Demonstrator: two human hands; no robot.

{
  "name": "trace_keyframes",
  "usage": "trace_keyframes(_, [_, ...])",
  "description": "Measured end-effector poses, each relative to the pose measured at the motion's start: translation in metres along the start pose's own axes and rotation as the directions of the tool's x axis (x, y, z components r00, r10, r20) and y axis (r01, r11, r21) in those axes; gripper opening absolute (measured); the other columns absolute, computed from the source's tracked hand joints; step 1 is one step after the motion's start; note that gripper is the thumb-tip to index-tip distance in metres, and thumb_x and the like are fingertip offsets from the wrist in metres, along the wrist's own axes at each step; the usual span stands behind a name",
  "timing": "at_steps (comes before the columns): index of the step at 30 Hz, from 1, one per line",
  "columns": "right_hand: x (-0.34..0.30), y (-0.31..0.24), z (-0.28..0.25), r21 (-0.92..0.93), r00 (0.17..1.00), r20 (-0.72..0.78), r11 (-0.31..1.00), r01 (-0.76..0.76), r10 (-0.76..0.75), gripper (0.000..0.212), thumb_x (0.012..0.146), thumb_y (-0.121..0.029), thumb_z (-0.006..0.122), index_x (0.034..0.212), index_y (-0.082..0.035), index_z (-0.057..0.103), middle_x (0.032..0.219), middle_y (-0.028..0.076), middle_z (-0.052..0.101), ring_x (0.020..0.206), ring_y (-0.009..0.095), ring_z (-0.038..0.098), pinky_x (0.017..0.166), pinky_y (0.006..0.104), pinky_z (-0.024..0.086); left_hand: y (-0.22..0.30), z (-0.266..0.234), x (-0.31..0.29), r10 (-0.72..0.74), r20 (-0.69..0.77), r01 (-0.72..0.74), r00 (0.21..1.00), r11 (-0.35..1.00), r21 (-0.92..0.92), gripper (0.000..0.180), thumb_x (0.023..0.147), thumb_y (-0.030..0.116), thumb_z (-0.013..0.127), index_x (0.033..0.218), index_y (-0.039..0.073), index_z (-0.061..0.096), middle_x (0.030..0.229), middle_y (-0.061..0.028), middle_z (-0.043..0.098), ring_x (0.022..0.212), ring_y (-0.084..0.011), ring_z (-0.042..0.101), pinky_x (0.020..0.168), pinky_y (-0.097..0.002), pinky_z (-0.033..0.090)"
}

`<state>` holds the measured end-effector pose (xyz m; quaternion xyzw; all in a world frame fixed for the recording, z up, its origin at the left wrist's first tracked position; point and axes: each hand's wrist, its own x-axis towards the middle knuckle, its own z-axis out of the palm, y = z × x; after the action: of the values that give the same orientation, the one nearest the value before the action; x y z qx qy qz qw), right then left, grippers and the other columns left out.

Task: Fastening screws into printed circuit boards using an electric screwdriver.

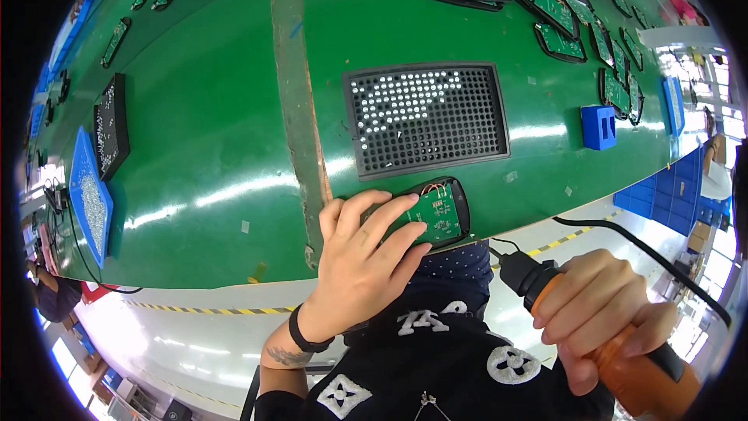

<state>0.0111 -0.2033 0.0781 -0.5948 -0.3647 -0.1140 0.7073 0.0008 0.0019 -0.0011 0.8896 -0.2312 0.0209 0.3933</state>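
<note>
At the near edge of the table lies a black plastic casing (464, 210) with a green circuit board (442, 214) and thin reddish wires inside. My left hand (366, 245) grips its left part, with fingers over the board and thumb by the near edge, covering that side. My right hand (600, 312) is wrapped round an orange electric screwdriver (647, 374) with a black nose. Its tip points up and left, short of the table edge and apart from the casing. Just beyond the casing is a black screw tray (467, 129), its holes partly filled with silvery screws.
Several cased boards (553, 8) are piled at the far right, near a blue block (599, 127). A blue tray of small parts (92, 195) and another black tray (111, 125) stand at left. A black cable (647, 245) curves beside the screwdriver. Worn tape (292, 70) crosses the table.
</note>
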Motion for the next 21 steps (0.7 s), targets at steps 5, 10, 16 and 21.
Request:
trace_keyframes(5, [-0.006,-0.001,0.0,0.028,0.998,0.05,0.998,-0.05,0.049,0.042,0.073,0.0,0.064,0.103,-0.006,0.035,0.052,0.003,0.054,0.039,0.014,0.052,0.038,0.0259,0.049,0.0,0.001,-0.002,0.023,0.008,-0.023,1.0,0.999,0.027,0.028,0.062,0.011,0.074,0.086,0.009,0.061,0.109,-0.0041,0.057,0.098,-0.0256,0.05,0.083,-0.039,0.031])
trace_keyframes(10, [-0.008,0.005,0.0,0.047,0.999,0.042,0.998,-0.035,0.033,0.043,0.074,-0.002,0.064,0.105,-0.005,0.035,0.052,0.003,0.054,0.04,0.014,0.053,0.038,0.0254,0.049,0.001,0.002,-0.001,0.026,-0.001,-0.026,1.0,0.999,0.032,0.027,0.062,0.011,0.074,0.086,0.01,0.061,0.108,-0.0036,0.058,0.098,-0.0257,0.05,0.082,-0.039,0.031])
trace_keyframes(16, [-0.009,0.008,0.003,0.052,0.998,0.016,0.997,-0.056,0.055,0.044,0.073,-0.002,0.065,0.106,-0.005,0.035,0.053,0.003,0.054,0.039,0.014,0.053,0.037,0.0251,0.048,0.0,0.002,-0.001,0.007,-0.004,-0.007,1.0,1.0,0.021,0.027,0.061,0.011,0.075,0.085,0.01,0.062,0.107,-0.0031,0.058,0.098,-0.0259,0.05,0.084,-0.0385,0.031])
trace_keyframes(21, [-0.009,0.011,0.005,0.041,0.999,-0.006,0.998,-0.05,0.05,0.044,0.072,-0.002,0.065,0.105,-0.005,0.036,0.053,0.003,0.054,0.039,0.014,0.053,0.036,0.0248,0.047,0.0,0.002,-0.002,0.009,-0.014,-0.009,1.0,1.0,0.02,0.027,0.061,0.012,0.075,0.084,0.011,0.062,0.107,-0.0029,0.058,0.097,-0.0258,0.05,0.083,-0.0385,0.031])
